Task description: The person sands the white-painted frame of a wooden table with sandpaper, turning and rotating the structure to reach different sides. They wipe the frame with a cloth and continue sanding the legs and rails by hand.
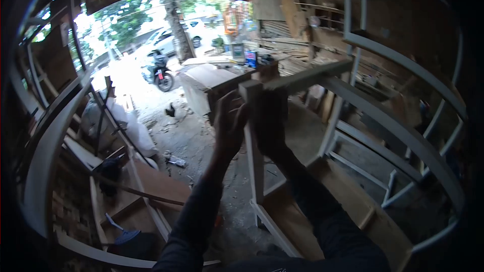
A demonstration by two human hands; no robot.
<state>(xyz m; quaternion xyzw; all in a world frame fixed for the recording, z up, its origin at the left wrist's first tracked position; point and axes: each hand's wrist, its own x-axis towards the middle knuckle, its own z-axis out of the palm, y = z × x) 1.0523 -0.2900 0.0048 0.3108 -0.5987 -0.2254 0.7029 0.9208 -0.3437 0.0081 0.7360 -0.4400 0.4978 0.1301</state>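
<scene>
A pale wooden frame (255,171) stands in front of me, with an upright post, a top rail (315,74) and a shallow panelled base (348,206). My left hand (231,121) is at the left side of the post near its top corner, with bent fingers against the wood. On the other side, my right hand (267,121) is closed around the post just below the joint with the rail. It is in deep shadow, so its fingers are hard to make out. I cannot see any tool in either hand.
Long curved wooden pieces (45,156) stand at the left, near a blue brush-like object (127,235). Light wooden frames (403,50) crowd the right. A workbench (206,78), stacked boards (285,30), a motorcycle (160,70) and a chicken (170,110) are farther off.
</scene>
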